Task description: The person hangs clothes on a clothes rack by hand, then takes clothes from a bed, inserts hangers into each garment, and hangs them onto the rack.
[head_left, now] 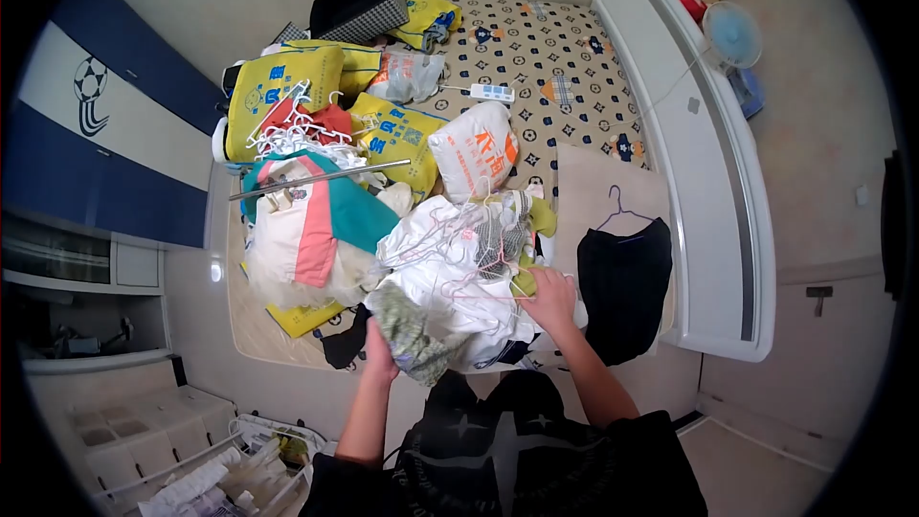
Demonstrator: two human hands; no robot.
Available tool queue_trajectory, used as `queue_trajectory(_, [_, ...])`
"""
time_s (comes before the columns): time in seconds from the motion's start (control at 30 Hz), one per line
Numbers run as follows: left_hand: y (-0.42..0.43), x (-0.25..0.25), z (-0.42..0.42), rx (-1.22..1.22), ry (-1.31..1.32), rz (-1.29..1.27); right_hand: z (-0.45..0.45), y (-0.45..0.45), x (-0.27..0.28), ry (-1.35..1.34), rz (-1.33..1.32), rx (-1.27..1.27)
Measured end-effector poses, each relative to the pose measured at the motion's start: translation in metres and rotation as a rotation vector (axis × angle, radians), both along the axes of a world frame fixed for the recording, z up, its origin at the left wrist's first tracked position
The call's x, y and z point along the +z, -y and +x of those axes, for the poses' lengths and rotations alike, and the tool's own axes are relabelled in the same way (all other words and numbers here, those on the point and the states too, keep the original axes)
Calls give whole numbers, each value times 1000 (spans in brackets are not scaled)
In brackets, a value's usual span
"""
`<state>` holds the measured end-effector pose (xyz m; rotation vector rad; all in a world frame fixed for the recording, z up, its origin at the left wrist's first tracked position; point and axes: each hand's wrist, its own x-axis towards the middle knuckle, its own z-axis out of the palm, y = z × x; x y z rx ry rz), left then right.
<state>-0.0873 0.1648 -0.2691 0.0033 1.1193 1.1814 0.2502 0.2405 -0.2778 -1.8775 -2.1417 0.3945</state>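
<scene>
My left hand is closed on the edge of a crumpled green patterned garment, low at the front of the bed. To the right, my right hand has its fingers curled at the end of a pink clothes hanger, beside an olive-green cloth. Under and between both hands lies a heap of white clothes with several thin hangers on it. A black garment on a purple hanger lies flat to the right of my right hand.
Yellow bags, a white plastic bag and a dark storage box stand farther back on the bed. A metal rod rests across teal-and-pink clothing. A power strip lies behind; a white bed panel borders the right.
</scene>
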Motion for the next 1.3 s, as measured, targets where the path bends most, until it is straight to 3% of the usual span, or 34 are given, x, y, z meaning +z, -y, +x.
queue_trajectory(0.2, [-30, 22, 51, -427, -147, -259, -15, 14, 21, 1, 29, 65])
queue_trajectory(0.3, [-35, -15, 52, -404, -164, -168, -23, 22, 21, -25, 39, 126])
queue_trajectory(0.43, [-38, -43, 50, -340, 52, -58, -29, 23, 7, -31, 25, 202])
queue_trajectory(0.57, [-27, -53, 54, -455, -277, -127, -41, -1, -13, -6, 71, 229])
queue_trajectory(0.67, [-25, -61, 46, -364, -260, -108, -41, -31, -21, 0, 220, 343])
queue_trajectory(0.87, [-42, -58, 24, -279, -405, -247, -23, -53, -1, -47, 240, 351])
queue_trajectory(1.0, [-58, -83, 6, -280, -107, -178, 4, -46, 8, -46, 129, 363])
queue_trajectory(1.1, [-72, -89, -3, -261, 213, -179, 16, -40, 41, -122, -101, 220])
queue_trajectory(1.3, [-85, -81, -10, -229, 347, -130, 73, -25, 14, -165, 56, -72])
